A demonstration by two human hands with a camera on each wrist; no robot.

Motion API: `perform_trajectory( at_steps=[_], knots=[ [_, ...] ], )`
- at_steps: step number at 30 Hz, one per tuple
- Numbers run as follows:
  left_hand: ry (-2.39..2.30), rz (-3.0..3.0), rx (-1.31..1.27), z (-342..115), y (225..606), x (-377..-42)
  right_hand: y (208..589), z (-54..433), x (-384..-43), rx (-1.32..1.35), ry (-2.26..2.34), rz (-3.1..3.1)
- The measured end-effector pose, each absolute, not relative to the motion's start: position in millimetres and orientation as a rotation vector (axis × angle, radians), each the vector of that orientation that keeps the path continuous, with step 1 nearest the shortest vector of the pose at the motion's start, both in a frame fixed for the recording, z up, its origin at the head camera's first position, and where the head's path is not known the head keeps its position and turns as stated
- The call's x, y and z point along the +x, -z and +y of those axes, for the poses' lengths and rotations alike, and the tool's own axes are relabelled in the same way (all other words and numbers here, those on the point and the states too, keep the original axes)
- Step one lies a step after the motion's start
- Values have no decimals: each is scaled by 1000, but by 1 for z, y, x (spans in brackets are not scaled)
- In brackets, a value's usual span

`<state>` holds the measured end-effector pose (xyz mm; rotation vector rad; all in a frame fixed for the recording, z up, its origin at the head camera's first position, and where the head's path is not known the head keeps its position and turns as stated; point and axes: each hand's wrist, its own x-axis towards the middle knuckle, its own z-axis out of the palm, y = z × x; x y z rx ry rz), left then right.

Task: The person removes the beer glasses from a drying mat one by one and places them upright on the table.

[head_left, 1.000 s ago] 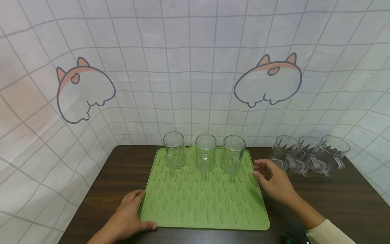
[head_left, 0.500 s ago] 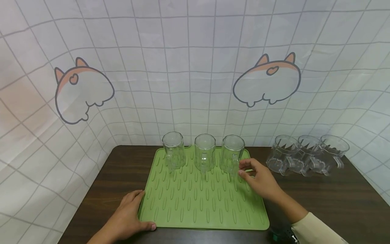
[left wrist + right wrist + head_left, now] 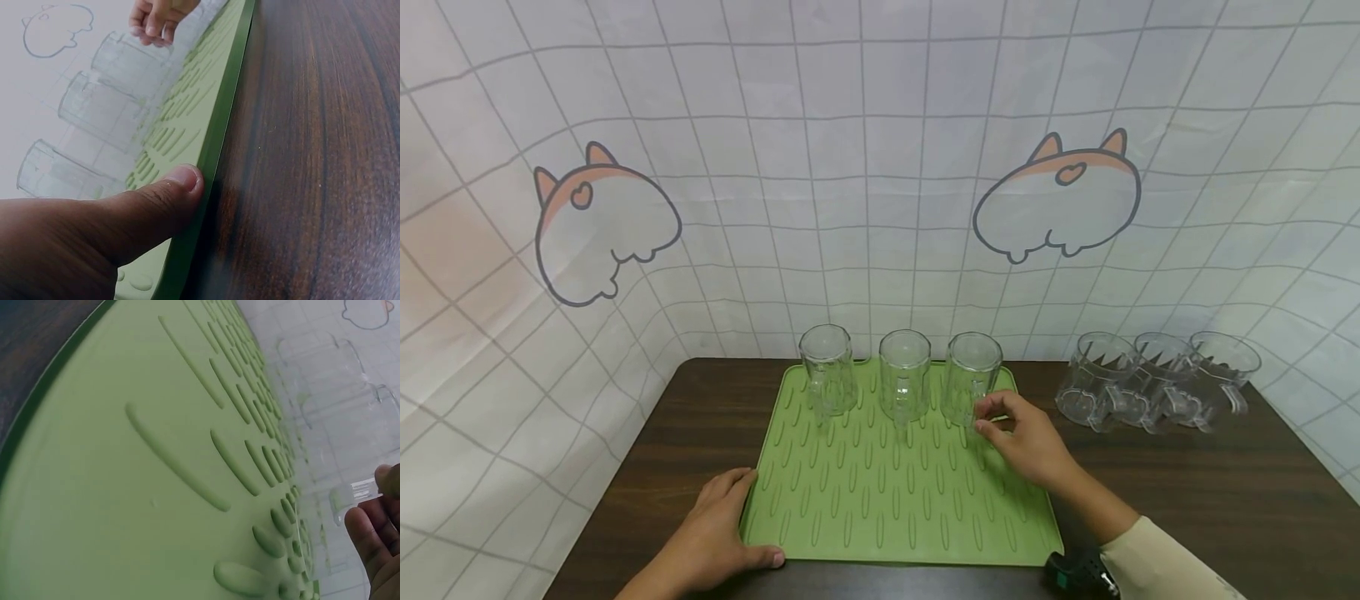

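Three clear glass mugs stand in a row along the back of a green ridged mat [image 3: 895, 500]: a left mug [image 3: 829, 367], a middle mug [image 3: 904, 367] and a right mug [image 3: 968, 371]. Their handles face the front. My right hand [image 3: 1026, 442] pinches the handle [image 3: 350, 499] of the right mug between thumb and fingers. My left hand [image 3: 711, 529] rests at the mat's front left corner. Its thumb [image 3: 181, 187] lies on the front edge, and its other fingers lie along the left side.
Three more glass mugs [image 3: 1097, 379] stand close together on the dark wooden table [image 3: 1225, 500], right of the mat. Behind the table hangs a white grid-patterned curtain [image 3: 865, 167] with cartoon prints. A dark device [image 3: 1078, 573] sits by my right wrist.
My right hand has moved left from beside the mat's right edge to the right mug's handle. The left hand and the mugs stay in place.
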<state>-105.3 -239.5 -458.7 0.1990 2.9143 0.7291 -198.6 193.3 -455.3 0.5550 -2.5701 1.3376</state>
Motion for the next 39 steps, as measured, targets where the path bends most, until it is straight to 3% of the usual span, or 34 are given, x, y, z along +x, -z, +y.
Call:
perform_trajectory(
  at_steps=[39],
  knots=[
    [-749, 2938, 230, -234, 453, -104, 443, 208, -153, 798, -1217, -2447]
  ],
)
